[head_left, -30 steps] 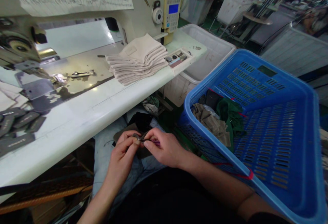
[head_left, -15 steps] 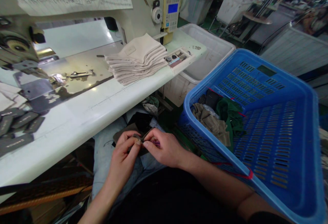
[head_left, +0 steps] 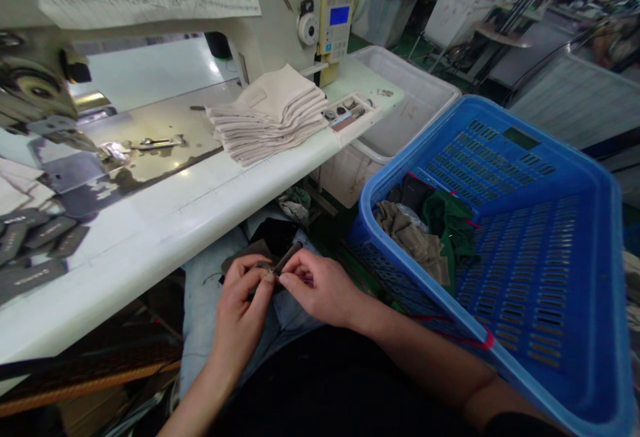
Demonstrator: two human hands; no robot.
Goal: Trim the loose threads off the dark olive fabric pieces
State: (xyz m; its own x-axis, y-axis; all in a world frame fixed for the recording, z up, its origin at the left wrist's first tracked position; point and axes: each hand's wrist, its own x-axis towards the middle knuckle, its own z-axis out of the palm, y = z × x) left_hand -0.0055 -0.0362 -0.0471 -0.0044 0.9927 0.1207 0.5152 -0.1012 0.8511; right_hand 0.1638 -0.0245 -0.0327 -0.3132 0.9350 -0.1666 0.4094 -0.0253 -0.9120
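Note:
Over my lap, my left hand (head_left: 244,297) is closed in a pinch on a dark grey-brown piece of fabric (head_left: 289,257). Tip to tip with it, my right hand (head_left: 325,290) pinches at the same spot. A bit of something purple (head_left: 307,279) shows under the right fingers; its kind is too hidden to tell. A narrow folded end of the fabric sticks up between the hands. More dark cloth (head_left: 257,248) lies behind the left fingers, on the light blue cloth (head_left: 197,304) over my legs.
Ahead stands a sewing machine (head_left: 295,44) on a white table (head_left: 165,237). On it lie a stack of beige fabric pieces (head_left: 270,117) and several dark labelled tabs (head_left: 37,240). To the right is a blue basket (head_left: 530,250) with cloth inside; behind it, a white bin (head_left: 400,77).
The narrow end of the dark fabric now stands up more between my hands. Less of the purple thing shows. Both hands stay in nearly the same place.

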